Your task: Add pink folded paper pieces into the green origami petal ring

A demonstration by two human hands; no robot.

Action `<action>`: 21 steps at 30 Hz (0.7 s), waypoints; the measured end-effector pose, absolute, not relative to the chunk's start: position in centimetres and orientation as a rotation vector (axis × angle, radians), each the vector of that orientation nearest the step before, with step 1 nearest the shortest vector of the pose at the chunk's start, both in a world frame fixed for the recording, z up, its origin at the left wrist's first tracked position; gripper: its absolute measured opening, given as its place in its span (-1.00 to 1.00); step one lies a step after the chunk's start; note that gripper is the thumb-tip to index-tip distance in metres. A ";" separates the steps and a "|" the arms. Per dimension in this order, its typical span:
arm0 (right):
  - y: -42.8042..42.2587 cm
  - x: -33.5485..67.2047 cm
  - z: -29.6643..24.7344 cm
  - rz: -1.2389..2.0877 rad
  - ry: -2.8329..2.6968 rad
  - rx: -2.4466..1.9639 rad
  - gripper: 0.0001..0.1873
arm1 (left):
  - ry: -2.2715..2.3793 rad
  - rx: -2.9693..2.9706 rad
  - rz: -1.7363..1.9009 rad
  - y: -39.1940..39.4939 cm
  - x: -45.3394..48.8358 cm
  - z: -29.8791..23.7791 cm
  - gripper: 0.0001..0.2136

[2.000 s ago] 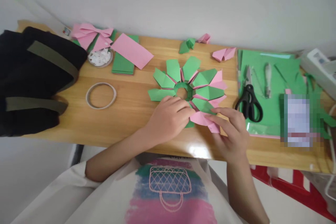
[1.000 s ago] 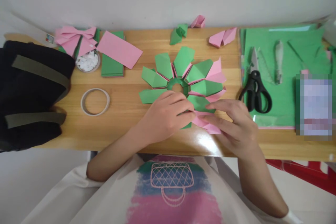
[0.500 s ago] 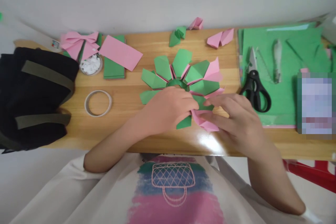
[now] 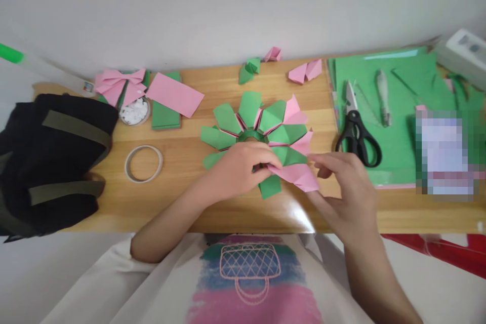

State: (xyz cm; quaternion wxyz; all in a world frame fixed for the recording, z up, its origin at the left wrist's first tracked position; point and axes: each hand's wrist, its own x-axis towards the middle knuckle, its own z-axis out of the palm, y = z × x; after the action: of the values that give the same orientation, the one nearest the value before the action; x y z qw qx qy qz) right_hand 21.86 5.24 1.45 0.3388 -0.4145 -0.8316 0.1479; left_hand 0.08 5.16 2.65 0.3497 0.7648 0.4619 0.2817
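A ring-shaped paper flower [image 4: 249, 111] with folded green petals and pink pieces tucked between them lies in front of me. My left hand [image 4: 246, 169] is closed at its near side, fingertips pinching the inner end of a pink folded paper piece [image 4: 298, 176]. That piece points to the right, over the green petals. My right hand [image 4: 351, 190] is at its outer end, with thumb and forefinger apart on either side and the thumb tip close under the pink edge. The left hand hides part of the ring's near side.
Black-handled scissors [image 4: 357, 136] and a pen-like tool [image 4: 383, 96] lie on green sheets [image 4: 402, 162] at right. A tape roll [image 4: 143, 164], a pink paper rectangle [image 4: 176, 94], a pink bow [image 4: 119, 83] and a black bag [image 4: 72, 162] are at left. Loose folded pieces [image 4: 306, 71] lie behind.
My right hand's fingers have spread away from the pink piece, which now shows more fully and lies flatter. The left hand keeps its pinch. The whole view has shifted slightly.
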 end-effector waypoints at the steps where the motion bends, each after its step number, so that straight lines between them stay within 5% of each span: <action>1: 5.0 21.9 1.3 0.418 -2.120 -1.110 -0.67 | 1.198 1.976 0.734 5.2 0.1 2.6 -0.85; 21: 4.5 22.8 0.8 0.730 -2.035 -1.036 -0.76 | 1.319 1.721 0.744 4.4 0.2 3.2 -0.84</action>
State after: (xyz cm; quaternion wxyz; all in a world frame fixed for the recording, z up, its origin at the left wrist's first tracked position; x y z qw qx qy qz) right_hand 22.82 4.46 0.75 0.3634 -0.4026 -0.7907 0.2838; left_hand 0.24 4.43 3.21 0.4118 0.6841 0.5243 0.2959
